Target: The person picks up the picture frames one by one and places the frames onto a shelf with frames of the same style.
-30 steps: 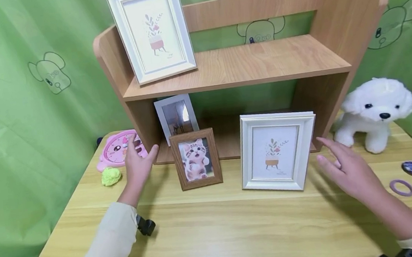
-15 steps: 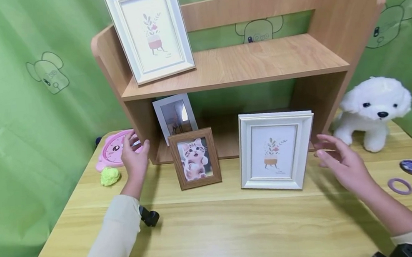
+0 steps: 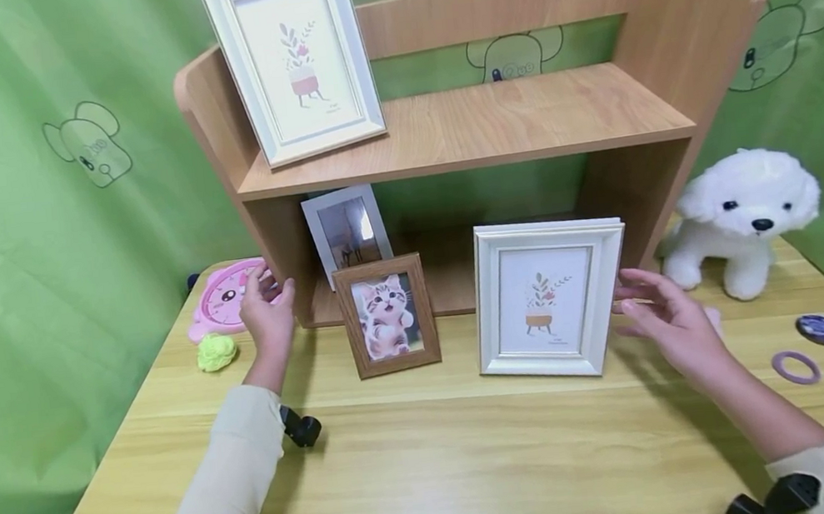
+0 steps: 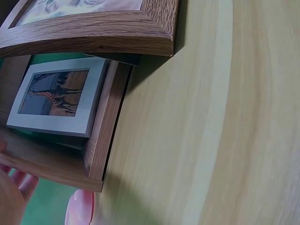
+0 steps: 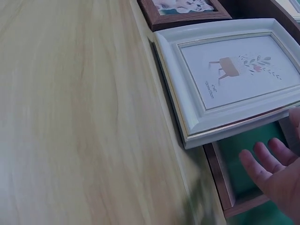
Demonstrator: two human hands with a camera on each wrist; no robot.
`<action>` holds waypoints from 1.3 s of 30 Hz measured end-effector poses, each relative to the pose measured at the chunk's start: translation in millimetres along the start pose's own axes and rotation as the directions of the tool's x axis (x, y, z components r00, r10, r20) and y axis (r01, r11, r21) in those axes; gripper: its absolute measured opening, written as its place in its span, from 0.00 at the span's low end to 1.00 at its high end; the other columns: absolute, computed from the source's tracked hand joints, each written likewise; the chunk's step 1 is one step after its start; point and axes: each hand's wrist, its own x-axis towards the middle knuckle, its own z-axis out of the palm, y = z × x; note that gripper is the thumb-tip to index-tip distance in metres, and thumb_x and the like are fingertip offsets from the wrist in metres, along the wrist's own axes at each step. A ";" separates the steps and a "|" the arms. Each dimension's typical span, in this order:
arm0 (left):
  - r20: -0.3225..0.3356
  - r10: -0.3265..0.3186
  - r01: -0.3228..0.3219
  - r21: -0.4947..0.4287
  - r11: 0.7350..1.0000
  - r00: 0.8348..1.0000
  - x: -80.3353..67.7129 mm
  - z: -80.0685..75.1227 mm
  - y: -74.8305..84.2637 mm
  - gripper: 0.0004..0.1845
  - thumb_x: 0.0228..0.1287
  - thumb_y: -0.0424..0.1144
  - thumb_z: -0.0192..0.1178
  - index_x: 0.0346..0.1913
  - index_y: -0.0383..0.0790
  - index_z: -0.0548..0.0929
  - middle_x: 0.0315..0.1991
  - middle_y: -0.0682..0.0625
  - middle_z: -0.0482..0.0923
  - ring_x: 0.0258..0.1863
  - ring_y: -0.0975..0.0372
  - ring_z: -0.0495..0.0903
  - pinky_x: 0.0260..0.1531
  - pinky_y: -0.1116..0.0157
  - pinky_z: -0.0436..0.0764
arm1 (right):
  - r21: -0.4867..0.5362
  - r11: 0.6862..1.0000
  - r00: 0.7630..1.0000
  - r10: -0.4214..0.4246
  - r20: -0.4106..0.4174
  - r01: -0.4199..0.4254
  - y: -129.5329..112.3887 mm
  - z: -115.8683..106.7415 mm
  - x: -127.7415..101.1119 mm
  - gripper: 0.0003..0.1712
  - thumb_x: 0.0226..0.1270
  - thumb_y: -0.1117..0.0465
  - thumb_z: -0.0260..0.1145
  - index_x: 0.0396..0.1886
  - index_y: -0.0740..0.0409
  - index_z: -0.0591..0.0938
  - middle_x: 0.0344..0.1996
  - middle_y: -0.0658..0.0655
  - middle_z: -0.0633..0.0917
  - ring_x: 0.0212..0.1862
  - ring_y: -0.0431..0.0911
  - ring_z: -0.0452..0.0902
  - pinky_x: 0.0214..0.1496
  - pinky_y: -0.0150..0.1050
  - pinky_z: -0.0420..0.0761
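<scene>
A white picture frame (image 3: 548, 298) (image 5: 229, 75) with a plant drawing stands on the wooden table (image 3: 440, 455) in front of the shelf unit (image 3: 474, 129). My right hand (image 3: 666, 324) (image 5: 276, 168) hovers open just beside its right edge, fingers spread, holding nothing. Left of it stands a brown frame (image 3: 386, 315) (image 4: 93, 28) with a kitten photo. Behind that, a small grey frame (image 3: 346, 230) (image 4: 56, 93) leans in the lower shelf. My left hand (image 3: 267, 310) is open by the shelf's left side panel, near a pink clock (image 3: 229, 297).
A second white plant frame (image 3: 293, 60) leans on the upper shelf. A green ball (image 3: 216, 351) lies by the clock. A white plush dog (image 3: 743, 218), a dark round badge (image 3: 822, 328) and a purple ring (image 3: 796, 366) are at the right. Green curtain surrounds the table.
My right hand has moved left and closer to the white frame's right edge. My left hand has drawn back slightly toward the shelf's side panel.
</scene>
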 end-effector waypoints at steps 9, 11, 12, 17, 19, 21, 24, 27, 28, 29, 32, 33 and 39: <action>-0.011 -0.016 0.016 0.004 1.000 1.000 0.4 0.6 -0.8 0.24 0.54 0.27 0.62 0.57 0.38 0.74 0.45 0.36 0.79 0.42 0.51 0.80 0.42 0.66 0.83 | 0.157 0.983 0.996 0.091 0.024 -0.094 2.6 3.6 1.7 0.20 0.69 0.71 0.52 0.56 0.47 0.70 0.44 0.49 0.77 0.43 0.38 0.76 0.39 0.36 0.84; -0.011 -0.027 0.027 0.006 1.000 1.000 -0.3 0.1 -0.1 0.24 0.55 0.27 0.62 0.57 0.39 0.74 0.45 0.36 0.79 0.42 0.51 0.80 0.42 0.67 0.83 | 0.175 0.979 0.995 0.103 0.015 -0.104 3.9 4.8 1.8 0.20 0.68 0.71 0.52 0.55 0.48 0.71 0.43 0.49 0.78 0.42 0.38 0.76 0.39 0.35 0.84; -0.012 -0.028 0.028 0.004 1.000 1.000 -0.6 -0.2 0.2 0.24 0.55 0.27 0.62 0.57 0.39 0.74 0.45 0.36 0.79 0.42 0.51 0.80 0.42 0.67 0.83 | 0.186 0.976 0.994 0.110 0.009 -0.110 4.8 5.4 1.8 0.19 0.68 0.72 0.53 0.54 0.48 0.72 0.43 0.49 0.78 0.42 0.38 0.76 0.39 0.35 0.84; -0.012 -0.019 0.018 -0.012 1.000 1.000 -2.4 -1.7 1.7 0.24 0.56 0.25 0.60 0.58 0.36 0.73 0.45 0.36 0.79 0.42 0.51 0.80 0.43 0.66 0.82 | 0.230 0.962 0.987 0.158 -0.021 -0.149 9.7 9.1 2.0 0.19 0.66 0.73 0.55 0.50 0.47 0.75 0.41 0.48 0.79 0.40 0.38 0.77 0.40 0.33 0.83; -0.009 -0.016 0.016 -0.014 1.000 1.000 -2.8 -1.9 2.2 0.24 0.56 0.25 0.60 0.58 0.36 0.73 0.45 0.36 0.79 0.42 0.51 0.80 0.42 0.66 0.82 | 0.234 0.958 0.983 0.181 -0.038 -0.168 10.9 10.4 1.9 0.19 0.66 0.72 0.56 0.48 0.45 0.77 0.40 0.47 0.79 0.39 0.37 0.77 0.40 0.32 0.83; -0.008 -0.015 0.015 -0.010 1.000 1.000 -3.3 -2.2 2.8 0.24 0.56 0.25 0.60 0.58 0.36 0.73 0.45 0.36 0.79 0.42 0.51 0.80 0.42 0.66 0.82 | 0.241 0.954 0.979 0.199 -0.055 -0.180 12.1 11.9 1.7 0.18 0.65 0.71 0.57 0.47 0.44 0.77 0.39 0.47 0.80 0.39 0.37 0.77 0.39 0.30 0.83; -0.004 -0.011 0.011 0.000 1.000 1.000 -3.3 -1.9 2.9 0.24 0.56 0.26 0.60 0.58 0.36 0.73 0.45 0.35 0.79 0.42 0.50 0.80 0.43 0.65 0.82 | 0.257 0.946 0.971 0.223 -0.082 -0.196 13.0 15.0 1.4 0.16 0.64 0.69 0.59 0.44 0.43 0.78 0.37 0.46 0.80 0.38 0.36 0.76 0.38 0.29 0.82; 0.000 -0.007 0.007 0.011 1.000 1.000 -2.5 -1.2 2.8 0.24 0.56 0.26 0.60 0.58 0.36 0.73 0.45 0.35 0.79 0.42 0.49 0.80 0.42 0.64 0.83 | 0.280 0.938 0.966 0.242 -0.096 -0.207 13.1 17.5 0.8 0.16 0.64 0.69 0.60 0.43 0.42 0.78 0.35 0.47 0.80 0.37 0.36 0.76 0.37 0.28 0.82; 0.002 -0.008 0.008 0.011 1.000 1.000 -2.4 -0.9 3.0 0.24 0.56 0.26 0.61 0.58 0.36 0.73 0.45 0.35 0.79 0.42 0.49 0.80 0.42 0.64 0.83 | 0.288 0.935 0.964 0.246 -0.098 -0.209 12.8 18.2 0.6 0.16 0.64 0.69 0.59 0.43 0.42 0.78 0.35 0.47 0.80 0.37 0.36 0.76 0.37 0.28 0.82; 0.003 -0.008 0.008 0.013 1.000 1.000 -2.2 -0.7 3.0 0.24 0.55 0.26 0.61 0.58 0.37 0.73 0.45 0.35 0.79 0.42 0.49 0.80 0.42 0.64 0.83 | 0.294 0.932 0.963 0.249 -0.099 -0.211 12.6 18.7 0.4 0.16 0.64 0.69 0.59 0.43 0.42 0.78 0.35 0.47 0.80 0.37 0.36 0.76 0.37 0.28 0.82; 0.003 -0.007 0.007 0.017 1.000 1.000 -2.0 -0.5 3.4 0.24 0.56 0.27 0.61 0.57 0.37 0.74 0.45 0.35 0.79 0.42 0.49 0.80 0.42 0.64 0.83 | 0.309 0.928 0.965 0.247 -0.091 -0.208 12.4 19.4 0.2 0.15 0.65 0.69 0.58 0.43 0.43 0.78 0.35 0.47 0.80 0.38 0.36 0.76 0.38 0.29 0.83; 0.003 -0.007 0.007 0.017 1.000 1.000 -1.9 -0.5 3.1 0.24 0.56 0.27 0.61 0.57 0.37 0.74 0.45 0.35 0.79 0.42 0.49 0.80 0.42 0.64 0.83 | 0.312 0.927 0.965 0.245 -0.089 -0.207 12.4 19.6 0.2 0.15 0.65 0.69 0.58 0.43 0.43 0.78 0.35 0.47 0.80 0.38 0.36 0.76 0.38 0.29 0.83; 0.007 -0.004 0.004 0.017 1.000 1.000 -0.9 -0.5 1.2 0.24 0.55 0.27 0.61 0.57 0.38 0.74 0.45 0.35 0.79 0.42 0.49 0.80 0.41 0.65 0.83 | 0.316 0.928 0.971 0.229 -0.066 -0.197 12.8 19.7 0.5 0.16 0.66 0.69 0.57 0.45 0.43 0.78 0.36 0.46 0.80 0.38 0.36 0.77 0.39 0.29 0.82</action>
